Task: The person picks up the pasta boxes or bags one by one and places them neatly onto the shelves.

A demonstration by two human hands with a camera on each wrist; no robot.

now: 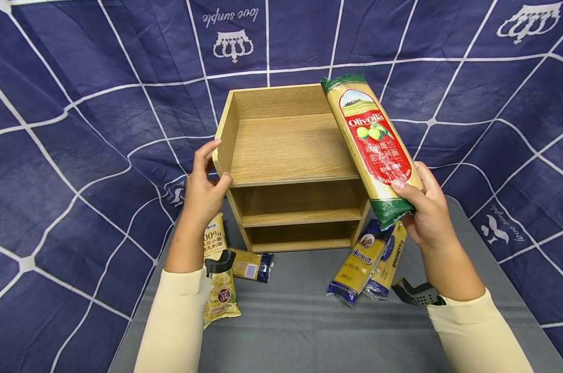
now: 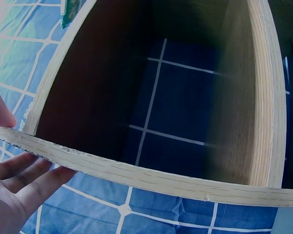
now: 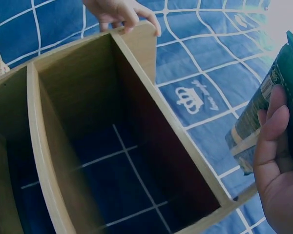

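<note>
A wooden shelf unit [image 1: 291, 150] stands upright, with a walled top tray and two compartments below. My left hand [image 1: 205, 194] grips the front edge of its left side panel, thumb on one face and fingers on the other, as the left wrist view also shows. In my right hand [image 1: 426, 210] is a pack of spaghetti [image 1: 372, 147] with green ends and a red label, held near its lower end. The pack is raised and slanted over the shelf's right side, overlapping the top tray's right wall in the head view. Both compartments hold nothing.
Two blue-and-yellow spaghetti packs [image 1: 358, 264] lie on the grey tabletop [image 1: 300, 316] by the shelf's right foot. Left of it are a long pale-yellow pasta pack [image 1: 221, 300], partly behind my left forearm, and a smaller yellow-and-blue pack [image 1: 250, 265]. Blue checked cloth [image 1: 169, 46] surrounds the table.
</note>
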